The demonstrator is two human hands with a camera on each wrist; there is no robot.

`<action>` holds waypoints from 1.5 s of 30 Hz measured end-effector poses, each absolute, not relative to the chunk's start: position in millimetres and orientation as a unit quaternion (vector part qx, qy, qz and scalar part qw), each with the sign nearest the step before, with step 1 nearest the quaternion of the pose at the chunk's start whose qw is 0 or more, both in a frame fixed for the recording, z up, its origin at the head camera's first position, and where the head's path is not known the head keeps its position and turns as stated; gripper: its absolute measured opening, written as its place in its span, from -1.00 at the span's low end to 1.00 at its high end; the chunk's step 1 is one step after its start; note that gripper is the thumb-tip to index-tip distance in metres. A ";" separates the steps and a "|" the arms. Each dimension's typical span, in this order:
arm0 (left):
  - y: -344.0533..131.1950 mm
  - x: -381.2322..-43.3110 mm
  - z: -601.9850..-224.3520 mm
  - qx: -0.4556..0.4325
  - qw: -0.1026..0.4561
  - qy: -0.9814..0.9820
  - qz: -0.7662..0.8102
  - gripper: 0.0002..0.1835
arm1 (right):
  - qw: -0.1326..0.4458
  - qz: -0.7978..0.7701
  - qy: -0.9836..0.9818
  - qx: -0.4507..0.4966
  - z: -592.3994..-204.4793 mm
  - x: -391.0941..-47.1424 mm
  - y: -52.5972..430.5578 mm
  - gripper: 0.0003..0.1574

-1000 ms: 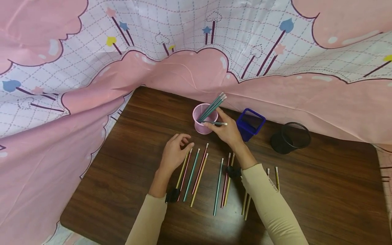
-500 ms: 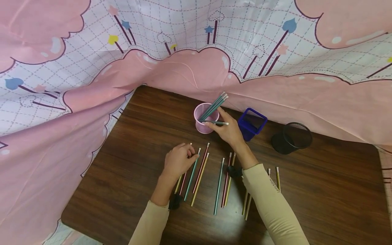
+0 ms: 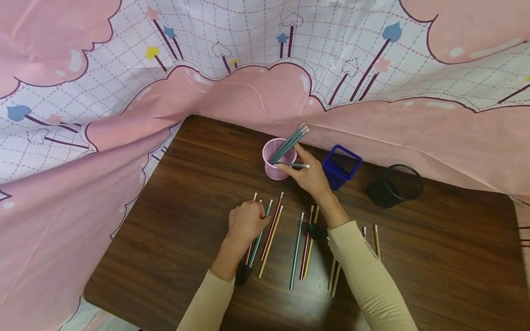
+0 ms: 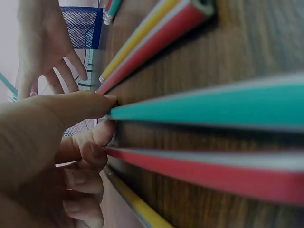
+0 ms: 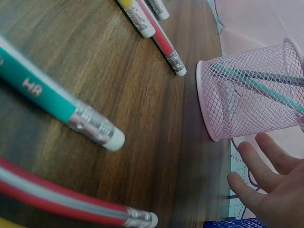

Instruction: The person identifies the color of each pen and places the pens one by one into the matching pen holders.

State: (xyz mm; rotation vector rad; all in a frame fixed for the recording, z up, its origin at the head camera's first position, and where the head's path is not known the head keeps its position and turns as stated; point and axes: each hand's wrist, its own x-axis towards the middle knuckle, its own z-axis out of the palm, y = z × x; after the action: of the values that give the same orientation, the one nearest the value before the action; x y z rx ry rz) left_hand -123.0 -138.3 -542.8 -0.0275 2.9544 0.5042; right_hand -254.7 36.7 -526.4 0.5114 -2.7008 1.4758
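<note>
My left hand (image 3: pixel 247 220) reaches palm-down over a row of pencils. Its thumb and index finger pinch a green pencil (image 4: pixel 199 109) close to the eraser end; the pencil still lies on the table. Beside it in the left wrist view is a red pencil (image 4: pixel 218 173). At the back, my right hand (image 3: pixel 308 177) grips the rim of a pink mesh pen cup (image 3: pixel 274 174), other fingers spread outside it. Several green pencils (image 3: pixel 290 144) lean in the cup, erasers up. Another green pencil (image 3: pixel 296 164) tilts low across the rim near my right thumb.
Right of the pink cup stand a blue mesh holder (image 3: pixel 336 180) and a black mesh cup (image 3: pixel 383 195). More pencils lie on the table: a green pencil (image 3: pixel 296 253) in the middle and gold pencils (image 3: pixel 332 273) under the right forearm. A pink curtain (image 3: pixel 414 128) hangs behind.
My left hand has moved right and slightly down across the pencils, from beside the row to the green one, turning palm-down. The right hand stays at the pink cup.
</note>
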 end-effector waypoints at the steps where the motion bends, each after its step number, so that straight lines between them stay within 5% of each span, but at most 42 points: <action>1: -137.8 -123.3 -543.0 -0.009 0.072 0.984 0.165 -0.78 | 0.011 0.471 -0.867 0.164 -526.2 -255.0 36.7 -0.01; 28: -145.5 -126.9 -534.3 0.079 0.031 0.951 0.299 -0.81 | 0.018 0.466 -0.867 0.177 -527.0 -255.2 38.6 -0.02; 37: -149.1 -128.2 -527.2 0.078 0.060 0.909 0.405 -0.90 | 0.010 0.469 -0.867 0.169 -527.4 -256.5 37.8 -0.01; 45: -151.0 -131.0 -522.3 0.075 0.016 0.908 0.412 -0.91 | 0.018 0.465 -0.867 0.176 -529.1 -256.4 37.6 0.02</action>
State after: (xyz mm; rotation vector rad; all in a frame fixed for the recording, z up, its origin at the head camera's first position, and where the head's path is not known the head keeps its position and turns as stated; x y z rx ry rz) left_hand -131.0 -151.0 -522.3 0.2334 2.8238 1.2824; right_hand -256.4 37.6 -529.1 0.5475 -2.6927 1.4455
